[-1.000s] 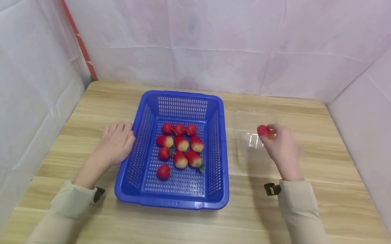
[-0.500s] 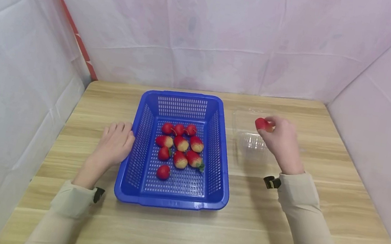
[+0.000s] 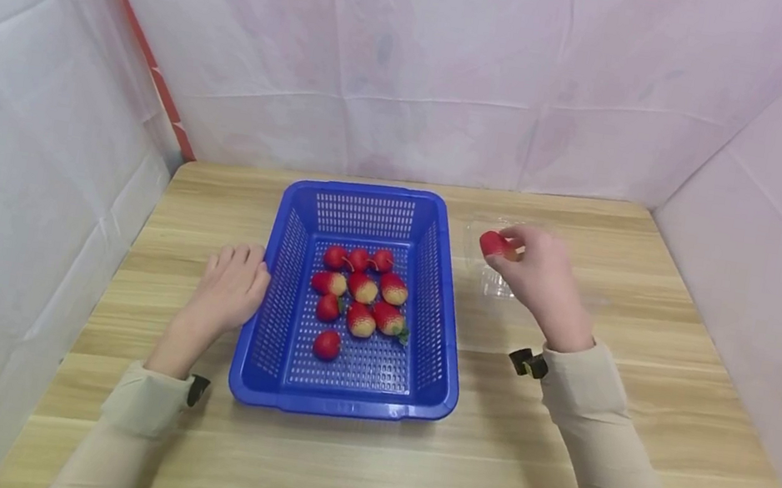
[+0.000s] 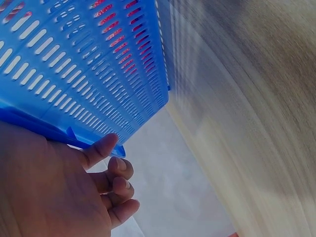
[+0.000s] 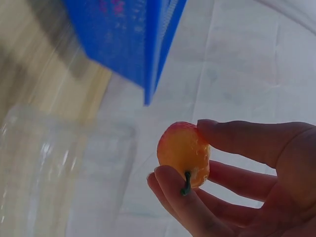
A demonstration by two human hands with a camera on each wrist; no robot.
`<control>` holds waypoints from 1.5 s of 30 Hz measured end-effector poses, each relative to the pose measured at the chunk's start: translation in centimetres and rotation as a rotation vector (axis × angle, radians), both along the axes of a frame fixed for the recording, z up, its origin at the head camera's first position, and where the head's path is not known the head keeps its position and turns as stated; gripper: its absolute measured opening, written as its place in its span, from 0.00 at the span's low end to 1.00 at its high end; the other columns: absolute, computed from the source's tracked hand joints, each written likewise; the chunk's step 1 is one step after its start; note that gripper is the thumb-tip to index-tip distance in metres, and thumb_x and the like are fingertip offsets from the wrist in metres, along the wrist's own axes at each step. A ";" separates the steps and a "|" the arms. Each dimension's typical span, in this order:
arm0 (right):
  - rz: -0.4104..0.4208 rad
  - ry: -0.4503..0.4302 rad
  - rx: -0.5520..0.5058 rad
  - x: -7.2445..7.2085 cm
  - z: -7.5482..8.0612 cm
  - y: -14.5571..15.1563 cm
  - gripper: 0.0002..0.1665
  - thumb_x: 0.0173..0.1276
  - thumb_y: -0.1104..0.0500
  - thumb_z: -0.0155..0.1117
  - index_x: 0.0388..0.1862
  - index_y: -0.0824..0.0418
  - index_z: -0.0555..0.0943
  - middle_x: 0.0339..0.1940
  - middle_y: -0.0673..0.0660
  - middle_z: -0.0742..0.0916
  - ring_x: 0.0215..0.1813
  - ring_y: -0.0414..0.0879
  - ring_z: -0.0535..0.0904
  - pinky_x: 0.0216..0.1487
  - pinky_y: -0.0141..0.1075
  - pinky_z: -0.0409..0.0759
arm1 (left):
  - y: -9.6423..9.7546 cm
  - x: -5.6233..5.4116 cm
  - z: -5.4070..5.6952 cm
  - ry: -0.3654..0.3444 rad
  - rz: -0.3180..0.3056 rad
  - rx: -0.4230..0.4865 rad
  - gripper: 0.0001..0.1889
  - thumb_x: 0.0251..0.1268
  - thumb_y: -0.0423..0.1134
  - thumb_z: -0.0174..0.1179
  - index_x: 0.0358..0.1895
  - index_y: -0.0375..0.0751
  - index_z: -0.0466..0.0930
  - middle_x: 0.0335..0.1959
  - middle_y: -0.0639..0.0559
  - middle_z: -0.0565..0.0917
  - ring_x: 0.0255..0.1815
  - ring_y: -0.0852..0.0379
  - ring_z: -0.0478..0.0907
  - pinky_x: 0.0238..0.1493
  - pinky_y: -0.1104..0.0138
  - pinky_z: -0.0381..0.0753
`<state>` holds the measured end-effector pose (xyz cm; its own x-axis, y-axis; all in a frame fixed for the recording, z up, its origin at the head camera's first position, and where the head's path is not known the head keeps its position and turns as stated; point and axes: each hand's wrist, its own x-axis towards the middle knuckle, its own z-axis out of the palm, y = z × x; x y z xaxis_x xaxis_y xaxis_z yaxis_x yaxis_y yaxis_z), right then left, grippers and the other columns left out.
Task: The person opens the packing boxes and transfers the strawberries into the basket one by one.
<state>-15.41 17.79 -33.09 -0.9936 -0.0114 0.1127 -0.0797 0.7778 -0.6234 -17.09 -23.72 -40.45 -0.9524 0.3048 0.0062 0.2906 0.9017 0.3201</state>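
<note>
My right hand [image 3: 545, 280] pinches a toy strawberry [image 3: 495, 245] between thumb and fingers, above a clear plastic clamshell box [image 3: 497, 283]. In the right wrist view the strawberry [image 5: 181, 150] turns its yellow end and short green stem to the camera. To the left stands a blue plastic basket [image 3: 341, 405] holding red cherries [image 3: 358, 259] and red-and-yellow strawberries [image 3: 360, 320]. My left hand [image 3: 230, 285] grips the basket's left rim. The left wrist view shows its fingers [image 4: 121, 165] bent beneath that rim; the thumb is hidden there.
Everything stands on a light wooden table [image 3: 355, 483]. Pale patterned sheets [image 3: 433, 65] enclose it at the back and on both sides. The box is see-through, so its edges are faint, and my right hand covers part of it.
My right hand has moved left with the strawberry, from the right part of the clear box towards the basket. The left hand, the basket and its fruit have stayed in place.
</note>
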 end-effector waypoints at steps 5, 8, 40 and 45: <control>0.032 0.022 0.031 0.2 0.5 -1.7 0.19 0.63 0.62 0.69 0.51 0.70 0.82 0.45 0.68 0.86 0.39 0.60 0.86 0.40 0.51 0.82 | 0.0 0.0 0.0 -0.004 0.001 0.001 0.19 0.79 0.45 0.28 0.47 0.36 0.66 0.40 0.41 0.69 0.41 0.42 0.62 0.45 0.51 0.60; 0.049 -0.007 0.033 0.4 0.8 -2.7 0.20 0.63 0.61 0.70 0.52 0.69 0.82 0.45 0.66 0.86 0.40 0.59 0.86 0.40 0.50 0.82 | 0.0 0.0 0.0 -0.005 0.001 -0.001 0.19 0.79 0.45 0.28 0.48 0.36 0.66 0.40 0.41 0.69 0.41 0.42 0.62 0.45 0.51 0.60; 0.224 -0.171 -0.055 0.2 -0.7 -10.5 0.20 0.61 0.57 0.73 0.51 0.66 0.84 0.45 0.60 0.87 0.47 0.52 0.83 0.50 0.47 0.80 | 0.2 0.0 0.3 -0.035 0.009 0.003 0.20 0.79 0.46 0.27 0.49 0.36 0.66 0.42 0.40 0.69 0.44 0.41 0.62 0.48 0.49 0.60; 0.231 -0.186 -0.029 0.2 -1.5 -11.9 0.22 0.61 0.57 0.73 0.52 0.66 0.83 0.46 0.61 0.87 0.48 0.52 0.83 0.51 0.47 0.80 | 0.1 0.0 0.2 -0.035 0.010 0.006 0.20 0.79 0.45 0.27 0.49 0.36 0.66 0.42 0.40 0.69 0.44 0.41 0.62 0.49 0.49 0.60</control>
